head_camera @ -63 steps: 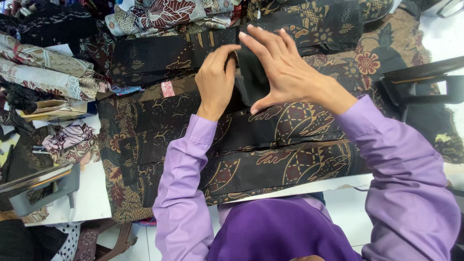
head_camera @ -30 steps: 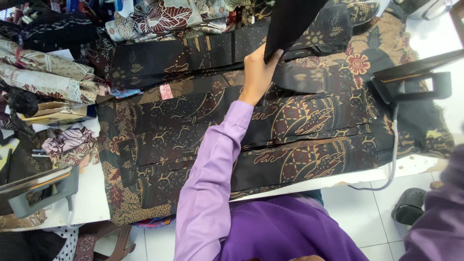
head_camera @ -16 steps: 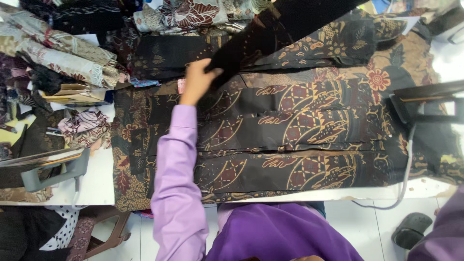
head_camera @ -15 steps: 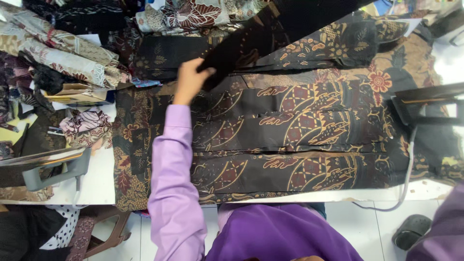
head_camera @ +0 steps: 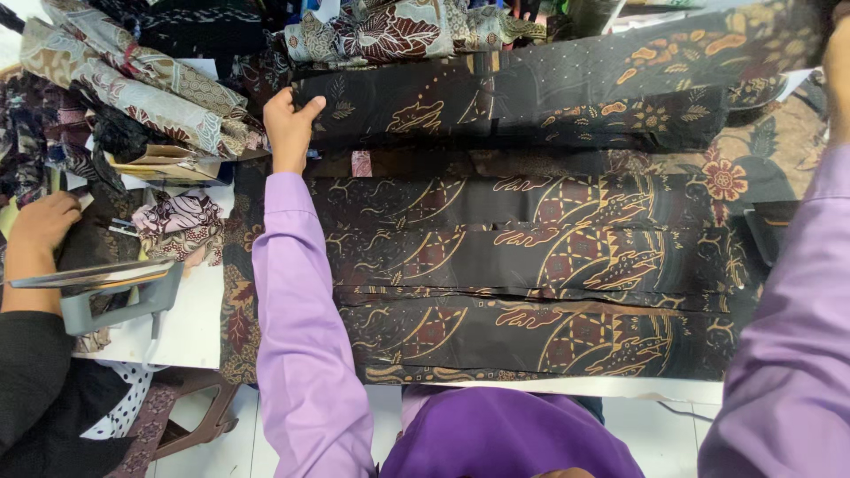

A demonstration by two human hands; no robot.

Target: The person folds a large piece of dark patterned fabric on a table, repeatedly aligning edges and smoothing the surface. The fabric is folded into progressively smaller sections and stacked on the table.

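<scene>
A long black batik strip is laid across the far side of the table, its long axis running left to right. Its left end is pinched by the left hand. The right hand is mostly cut off; its grip cannot be told

A white table holds a big brown flowered cloth with long dark strips of gold-patterned fabric laid side by side on top, a grey iron near the left edge, and heaps of folded patterned cloth at the back.
</scene>
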